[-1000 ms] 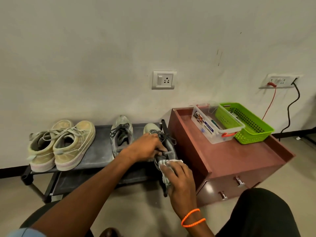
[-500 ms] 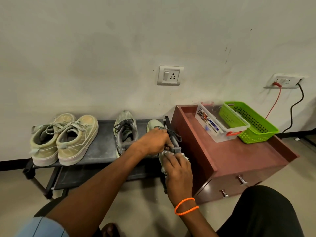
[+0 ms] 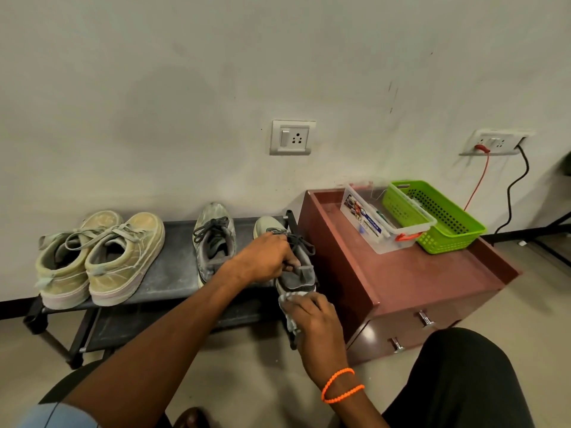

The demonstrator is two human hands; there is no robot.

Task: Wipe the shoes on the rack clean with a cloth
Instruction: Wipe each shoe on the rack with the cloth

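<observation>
While I watch through the head camera, the only view I have, my left hand (image 3: pixel 265 257) reaches across to the grey sneaker (image 3: pixel 295 267) at the right end of the dark shoe rack (image 3: pixel 173 273); its fingers are curled round the shoe's collar and tongue, gripping it where the dark laces bunch up. My right hand (image 3: pixel 312 322) sits just below, at the shoe's heel, with a grey cloth (image 3: pixel 289 307) bunched under its bent fingers and pressed against the heel. An orange bead bracelet (image 3: pixel 341 386) circles that wrist. I cannot tell whether the sneaker rests on the shelf or is lifted slightly at the heel.

Its mate, a second grey sneaker (image 3: pixel 213 242), stands on the rack just to the left, toe to the wall. Further left, well apart from it, a pair of beige sneakers (image 3: pixel 102 257) stands side by side, touching, also toe to the wall.

Right beside the rack stands a reddish-brown cabinet (image 3: pixel 408 273) with two metal knobs on its front. On its top, near the wall, a clear plastic box (image 3: pixel 380 223) with an orange latch touches a green perforated basket (image 3: pixel 438 217). On the wall, I see a socket plate (image 3: pixel 291 137) above the rack and a second outlet (image 3: pixel 494 143) with a red cable and a black cable hanging from it.
</observation>
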